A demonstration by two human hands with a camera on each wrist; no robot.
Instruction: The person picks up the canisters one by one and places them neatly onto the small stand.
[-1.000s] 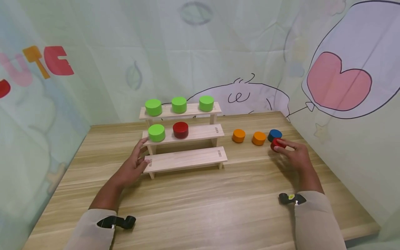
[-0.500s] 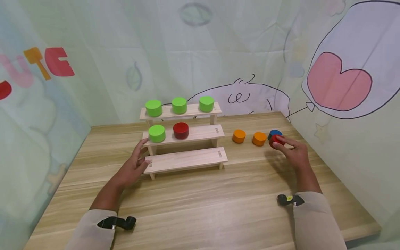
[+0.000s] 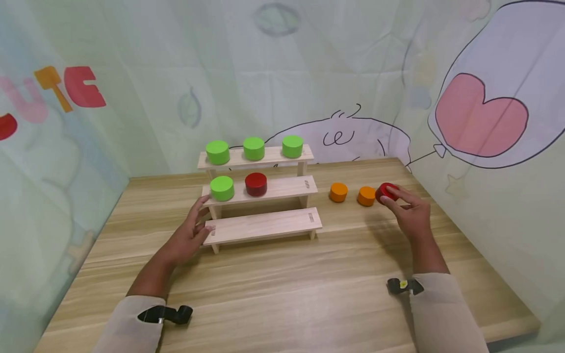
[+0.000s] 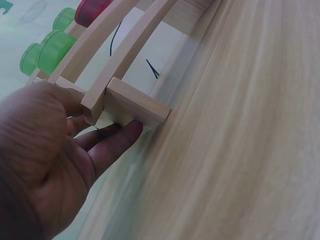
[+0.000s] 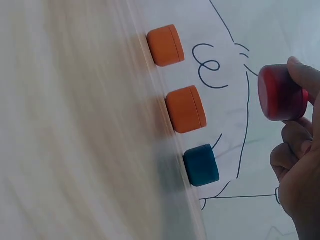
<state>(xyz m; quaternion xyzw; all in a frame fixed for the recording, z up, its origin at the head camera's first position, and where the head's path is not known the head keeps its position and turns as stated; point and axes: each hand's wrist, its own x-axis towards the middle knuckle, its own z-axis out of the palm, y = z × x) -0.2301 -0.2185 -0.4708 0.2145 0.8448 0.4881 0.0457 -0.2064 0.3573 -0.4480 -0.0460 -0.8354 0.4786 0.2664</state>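
Note:
My right hand [image 3: 411, 214] pinches a red round block [image 3: 385, 192] between thumb and fingers, raised above the table. In the head view it covers the blue round block, which the right wrist view shows standing on the table, the blue block [image 5: 201, 165] apart from the red one. At the left end of the three-step wooden rack [image 3: 265, 226], my left hand [image 3: 187, 233] holds the rack, its digits against the lowest step and the leg [image 4: 132, 102]. Green blocks [image 3: 222, 189] stand on the top and middle steps; another red block [image 3: 256, 184] sits on the middle step.
Two orange round blocks, one orange block [image 3: 338, 192] nearer the rack and another orange block [image 3: 366, 196] farther right, stand on the wood-grain table [image 3: 282, 294]. A printed curtain [image 3: 145, 98] hangs close behind the table and along its sides.
My right hand has lifted the red block and moved it slightly left and away from me, so it now covers the blue block in the head view. The left hand stays put.

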